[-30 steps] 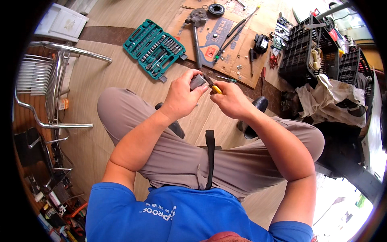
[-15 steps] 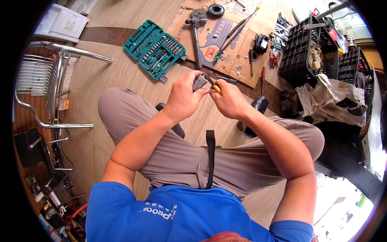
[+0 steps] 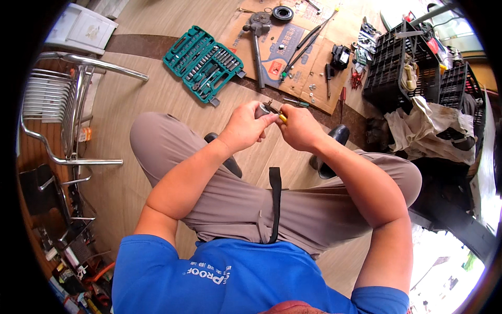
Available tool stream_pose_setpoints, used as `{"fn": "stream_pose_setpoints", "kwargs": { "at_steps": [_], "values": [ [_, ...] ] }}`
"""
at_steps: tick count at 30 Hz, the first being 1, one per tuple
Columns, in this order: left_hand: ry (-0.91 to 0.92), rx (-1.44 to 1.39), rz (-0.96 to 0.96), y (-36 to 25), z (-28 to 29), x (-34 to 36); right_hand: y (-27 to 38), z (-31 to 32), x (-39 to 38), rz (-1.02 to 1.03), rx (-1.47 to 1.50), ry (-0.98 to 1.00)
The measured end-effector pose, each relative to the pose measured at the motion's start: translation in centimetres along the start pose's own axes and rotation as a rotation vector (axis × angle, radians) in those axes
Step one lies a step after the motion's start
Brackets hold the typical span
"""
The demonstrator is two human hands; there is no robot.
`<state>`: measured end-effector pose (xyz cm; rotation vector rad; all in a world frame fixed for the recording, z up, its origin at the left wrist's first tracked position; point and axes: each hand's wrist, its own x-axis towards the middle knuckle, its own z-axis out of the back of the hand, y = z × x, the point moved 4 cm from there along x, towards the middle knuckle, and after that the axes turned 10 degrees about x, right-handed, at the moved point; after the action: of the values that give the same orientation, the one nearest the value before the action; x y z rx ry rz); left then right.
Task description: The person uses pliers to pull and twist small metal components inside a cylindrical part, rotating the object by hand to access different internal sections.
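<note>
Above the floor, in front of my knees, both hands are close together. My left hand (image 3: 243, 127) is closed around a small grey metal part (image 3: 261, 110) with a rounded outline, its thumb pointing toward the other hand. My right hand (image 3: 301, 129) grips a yellow-handled tool (image 3: 283, 118) with a dark metal head; its exact kind is hard to tell. The tool's head meets the grey part. My fingers cover much of both things.
Ahead, a flattened cardboard sheet (image 3: 319, 83) carries a long metal tool (image 3: 258, 52), a black ring-shaped part (image 3: 283, 13), cables and screwdrivers. An opened green socket set (image 3: 209, 86) lies left of it. Black crates (image 3: 384, 68) stand right, a metal chair (image 3: 78, 110) left.
The grey part has been turned in my left hand, showing a rounder side. The yellow-handled tool has shifted with it, and both hands have dropped slightly toward me.
</note>
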<state>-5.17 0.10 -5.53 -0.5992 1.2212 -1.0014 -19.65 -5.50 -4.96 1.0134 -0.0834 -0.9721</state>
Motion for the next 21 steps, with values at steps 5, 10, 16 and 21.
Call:
{"fn": "stream_pose_setpoints", "kwargs": {
  "at_steps": [5,10,16,21],
  "values": [
    [-0.013,-0.019,-0.041,-0.4,0.4,0.0,-0.6,-0.1,0.5,0.054,0.146,0.027],
    [-0.045,0.026,-0.052,-0.5,0.4,-0.1,-1.6,-0.6,0.6,0.081,0.293,0.124],
    [-0.305,0.416,-0.302,-1.2,0.9,-0.4,-0.9,-0.1,0.4,0.078,0.322,0.129],
    [-0.376,0.576,-0.428,-2.8,1.0,-1.1,-0.7,0.0,0.1,0.081,0.261,0.054]
  ]
}}
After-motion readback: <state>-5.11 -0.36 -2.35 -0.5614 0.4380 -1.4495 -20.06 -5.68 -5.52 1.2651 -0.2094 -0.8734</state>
